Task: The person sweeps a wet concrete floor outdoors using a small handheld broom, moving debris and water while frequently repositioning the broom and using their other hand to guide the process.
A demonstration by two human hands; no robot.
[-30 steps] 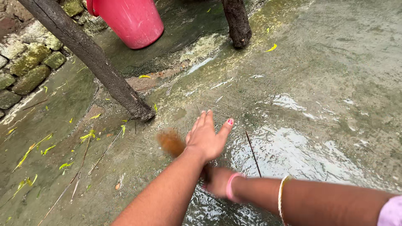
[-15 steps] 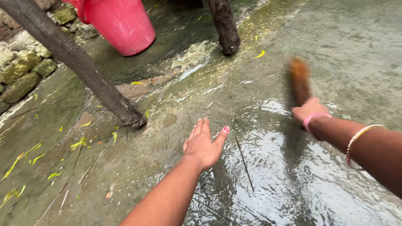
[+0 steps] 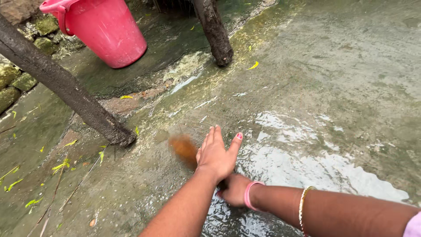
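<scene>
My right hand [image 3: 233, 189], with a pink band and a thin bangle on the wrist, grips a brown brush [image 3: 184, 149] whose blurred bristle end sits on the wet concrete floor [image 3: 333, 109] to the left. My left hand [image 3: 216, 154] is held flat with fingers together and thumb out, just above the floor, crossing over the right hand and hiding the brush handle. It holds nothing.
A red plastic bucket [image 3: 105, 30] stands at the upper left. Two dark wooden posts, a slanted post [image 3: 61, 83] and an upright post [image 3: 215, 30], rise from the floor. Mossy stones [image 3: 17, 74] line the left edge. Yellow-green leaves [image 3: 61, 166] and thin twigs lie scattered at left.
My right hand swept the brush from the far right back across to the left, under my left hand. The left hand stayed nearly in place. The view shifted slightly.
</scene>
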